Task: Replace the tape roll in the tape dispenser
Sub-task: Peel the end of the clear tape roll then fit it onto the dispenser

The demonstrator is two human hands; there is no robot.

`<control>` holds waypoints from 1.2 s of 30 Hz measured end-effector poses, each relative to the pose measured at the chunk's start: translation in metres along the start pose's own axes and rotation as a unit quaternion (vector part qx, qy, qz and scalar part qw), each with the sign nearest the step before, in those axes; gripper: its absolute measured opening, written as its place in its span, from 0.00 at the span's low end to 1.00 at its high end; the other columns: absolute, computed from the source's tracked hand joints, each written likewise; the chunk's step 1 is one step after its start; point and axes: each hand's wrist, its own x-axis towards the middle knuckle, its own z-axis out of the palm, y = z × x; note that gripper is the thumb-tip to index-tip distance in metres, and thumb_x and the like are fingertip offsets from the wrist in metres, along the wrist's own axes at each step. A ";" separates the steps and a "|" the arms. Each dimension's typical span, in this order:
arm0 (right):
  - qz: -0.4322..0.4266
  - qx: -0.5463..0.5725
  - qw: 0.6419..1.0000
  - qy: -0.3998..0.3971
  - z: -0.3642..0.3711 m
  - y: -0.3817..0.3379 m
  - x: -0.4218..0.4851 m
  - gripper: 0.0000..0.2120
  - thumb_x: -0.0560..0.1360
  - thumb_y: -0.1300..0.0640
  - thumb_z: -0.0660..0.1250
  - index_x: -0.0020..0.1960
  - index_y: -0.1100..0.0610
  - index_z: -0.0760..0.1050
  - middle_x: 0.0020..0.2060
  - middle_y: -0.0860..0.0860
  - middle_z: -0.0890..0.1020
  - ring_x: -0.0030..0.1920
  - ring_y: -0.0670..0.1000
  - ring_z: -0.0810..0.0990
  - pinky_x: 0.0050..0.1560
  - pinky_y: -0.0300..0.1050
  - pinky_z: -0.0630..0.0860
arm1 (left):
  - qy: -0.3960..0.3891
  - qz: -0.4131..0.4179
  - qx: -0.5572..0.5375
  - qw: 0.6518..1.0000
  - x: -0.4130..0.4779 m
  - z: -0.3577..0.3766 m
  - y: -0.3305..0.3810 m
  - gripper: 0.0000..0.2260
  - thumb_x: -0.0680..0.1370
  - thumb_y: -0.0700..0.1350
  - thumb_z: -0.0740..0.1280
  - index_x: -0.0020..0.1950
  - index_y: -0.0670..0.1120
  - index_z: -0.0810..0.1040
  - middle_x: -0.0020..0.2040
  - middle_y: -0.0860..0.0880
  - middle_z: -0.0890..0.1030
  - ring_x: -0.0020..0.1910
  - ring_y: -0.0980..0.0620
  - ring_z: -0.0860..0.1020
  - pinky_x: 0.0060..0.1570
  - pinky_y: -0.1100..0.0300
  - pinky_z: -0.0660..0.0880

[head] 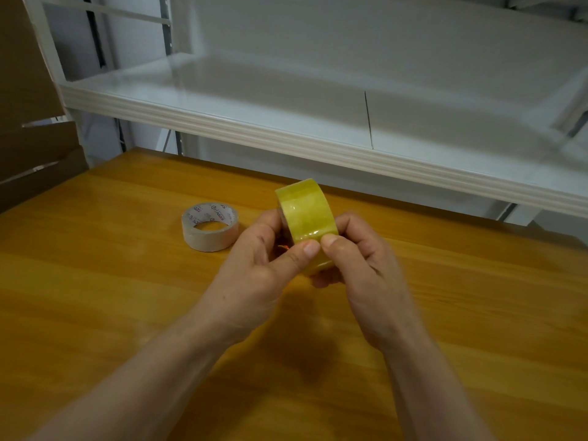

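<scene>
A person's two bare forearms are reaching in from the bottom edge, over a honey-coloured wooden table (pixel 95 297) with a visible plank grain. Both hands are meeting near the middle of the view, and between them they are holding a wide roll of glossy, yellowish clear packing tape (pixel 305 214), which is standing on its edge, raised a little above the table. The left hand (pixel 254 268) is curling its fingers around the roll's left face, with the thumb (pixel 310 248) pressing on the near part of the outer band. The right hand (pixel 359 262) is wrapping around the roll from the right and from below, with its thumb (pixel 331 241) lying on the band just beside the left thumb, the two tips almost touching. A small orange-red scrap (pixel 283 247) is peeking out between the left hand and the roll, too little of it showing to tell what it is. To the left of the hands, close by but not touching them, a nearly spent tape roll with a pale cardboard core and red and blue printing inside (pixel 210 226) is lying flat on the table. Behind the table, a white metal shelf with a ribbed front edge (pixel 286 135) is running across the view. Brown cardboard panels (pixel 28 90) are leaning at the far left.
</scene>
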 end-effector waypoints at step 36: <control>0.000 0.024 0.999 0.030 0.002 0.006 0.003 0.15 0.77 0.52 0.60 0.47 0.66 0.73 0.39 0.60 0.80 0.39 0.57 0.80 0.39 0.50 0.78 | -0.026 0.029 0.058 0.998 -0.004 0.005 -0.001 0.14 0.76 0.44 0.69 0.61 0.49 0.77 0.53 0.46 0.82 0.53 0.44 0.81 0.50 0.50 0.81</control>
